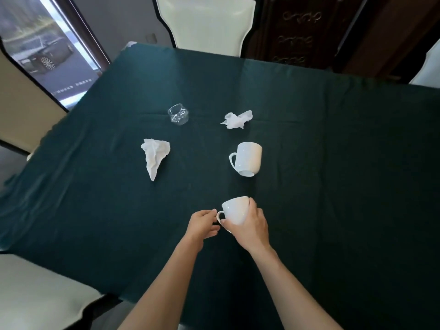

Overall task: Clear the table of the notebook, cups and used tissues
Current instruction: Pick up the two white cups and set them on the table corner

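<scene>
White unmarked mug [234, 211] in curled right hand [252, 225], left hand [202, 223] loosely open beside handle.

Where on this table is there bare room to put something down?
The green tablecloth is bare right of the lying mug, and along the far edge. The middle is crowded: crumpled plastic cup, two tissues, the mugs.

Two white mugs [247, 160] [234, 210], two crumpled tissues [155, 156] [237, 119], and what looks like one crushed clear cup [178, 114].
</scene>
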Tool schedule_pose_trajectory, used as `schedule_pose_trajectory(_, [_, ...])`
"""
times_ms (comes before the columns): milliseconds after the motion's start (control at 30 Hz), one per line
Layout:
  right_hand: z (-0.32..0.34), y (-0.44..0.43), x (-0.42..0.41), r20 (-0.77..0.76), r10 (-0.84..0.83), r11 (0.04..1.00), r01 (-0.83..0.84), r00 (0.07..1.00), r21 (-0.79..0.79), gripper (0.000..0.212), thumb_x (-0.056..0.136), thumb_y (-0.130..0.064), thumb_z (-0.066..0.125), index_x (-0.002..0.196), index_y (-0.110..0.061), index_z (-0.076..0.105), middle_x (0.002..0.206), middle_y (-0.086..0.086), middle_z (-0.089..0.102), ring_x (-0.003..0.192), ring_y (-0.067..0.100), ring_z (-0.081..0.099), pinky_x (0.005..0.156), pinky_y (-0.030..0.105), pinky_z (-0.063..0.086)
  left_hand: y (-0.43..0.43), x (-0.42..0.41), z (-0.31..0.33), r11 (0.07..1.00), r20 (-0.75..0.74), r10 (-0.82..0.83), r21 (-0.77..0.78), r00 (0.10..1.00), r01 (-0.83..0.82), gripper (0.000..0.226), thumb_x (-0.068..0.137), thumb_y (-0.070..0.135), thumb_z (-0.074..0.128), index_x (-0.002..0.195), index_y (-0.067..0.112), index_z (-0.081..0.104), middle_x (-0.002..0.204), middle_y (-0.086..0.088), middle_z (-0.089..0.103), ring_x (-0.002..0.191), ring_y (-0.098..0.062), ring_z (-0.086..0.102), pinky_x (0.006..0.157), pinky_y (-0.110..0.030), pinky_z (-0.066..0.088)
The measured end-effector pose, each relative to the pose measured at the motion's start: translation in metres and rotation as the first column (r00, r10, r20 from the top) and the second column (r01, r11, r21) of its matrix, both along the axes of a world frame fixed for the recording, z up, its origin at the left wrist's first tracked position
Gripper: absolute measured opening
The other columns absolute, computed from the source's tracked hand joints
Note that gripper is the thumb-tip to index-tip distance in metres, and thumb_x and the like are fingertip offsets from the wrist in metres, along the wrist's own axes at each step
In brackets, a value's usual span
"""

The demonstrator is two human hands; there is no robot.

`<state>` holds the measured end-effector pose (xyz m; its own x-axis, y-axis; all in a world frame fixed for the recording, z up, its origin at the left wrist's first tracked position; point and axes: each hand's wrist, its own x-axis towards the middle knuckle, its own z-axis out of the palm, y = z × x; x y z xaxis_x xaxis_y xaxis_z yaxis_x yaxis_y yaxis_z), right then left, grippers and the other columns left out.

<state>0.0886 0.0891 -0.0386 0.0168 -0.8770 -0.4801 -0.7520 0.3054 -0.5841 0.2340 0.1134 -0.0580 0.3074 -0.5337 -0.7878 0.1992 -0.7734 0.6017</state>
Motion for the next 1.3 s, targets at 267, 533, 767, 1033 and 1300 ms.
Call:
schedule_pose_trajectory(267, [-0.004, 0.003, 0.009, 0.012, -0.098, 0.988, 0.099, 0.995, -0.119, 0.1, 0.06, -0.058, 0.085, 0.142, -0.017, 0.044, 0.13, 0.009, 0.06, 0.116, 0.03, 0.058, 0.09, 0.036, 0.047, 0.001, 0.016, 0.006, 1.0, -0.181, -0.017, 0.018, 0.983, 0.021, 0.032, 0.106, 0.03, 0.06, 0.127, 0.007, 0.068, 0.122, -0.014, 0.075, 0.107, -0.029, 0.075, 0.084, -0.034, 0.062])
schedule_pose_trajectory(533, [0.032, 0.006, 0.017, 0.344, -0.134, 0.981, 0.173, 0.929, -0.083, 0.089, 0.04, -0.063, 0.093, 0.111, -0.063, 0.038, 0.113, -0.031, 0.059, 0.098, -0.01, 0.061, 0.059, 0.007, 0.051, -0.011, 0.057, 0.028, 0.992, -0.372, -0.116, -0.097, 0.921, 0.086, 0.046, 0.107, 0.045, 0.052, 0.1, 0.011, 0.082, 0.098, -0.01, 0.083, 0.088, -0.024, 0.081, 0.09, -0.044, 0.063])
schedule_pose_trajectory(767, [0.045, 0.014, 0.034, 0.368, -0.144, 0.952, 0.23, 0.919, -0.202, 0.081, 0.052, -0.058, 0.092, 0.118, -0.06, 0.045, 0.115, -0.03, 0.058, 0.103, -0.011, 0.061, 0.07, 0.012, 0.055, -0.013, 0.062, 0.048, 0.977, -0.451, -0.147, -0.203, 0.881, 0.059, 0.044, 0.109, 0.04, 0.049, 0.106, 0.011, 0.082, 0.095, -0.01, 0.081, 0.09, -0.024, 0.081, 0.08, -0.04, 0.064])
schedule_pose_trajectory(1033, [0.039, 0.019, 0.047, 0.308, -0.149, 0.932, 0.237, 0.94, -0.273, 0.086, 0.052, -0.054, 0.09, 0.131, -0.039, 0.059, 0.12, -0.015, 0.056, 0.106, -0.009, 0.055, 0.09, 0.019, 0.047, 0.004, 0.062, 0.062, 0.905, -0.316, -0.186, -0.425, 0.931, 0.036, 0.026, 0.104, 0.015, 0.06, 0.122, 0.02, 0.079, 0.122, -0.005, 0.081, 0.11, -0.02, 0.077, 0.082, -0.028, 0.062])
schedule_pose_trajectory(1300, [0.033, 0.012, 0.044, 0.299, -0.014, 0.986, 0.064, 0.954, -0.157, 0.081, 0.056, -0.034, 0.088, 0.13, -0.038, 0.056, 0.11, -0.026, 0.064, 0.106, 0.0, 0.063, 0.073, 0.001, 0.044, 0.029, 0.057, 0.044, 0.914, -0.305, -0.126, -0.405, 0.944, -0.009, 0.048, 0.096, -0.008, 0.063, 0.135, 0.02, 0.067, 0.125, 0.0, 0.08, 0.118, -0.022, 0.075, 0.098, -0.042, 0.059])
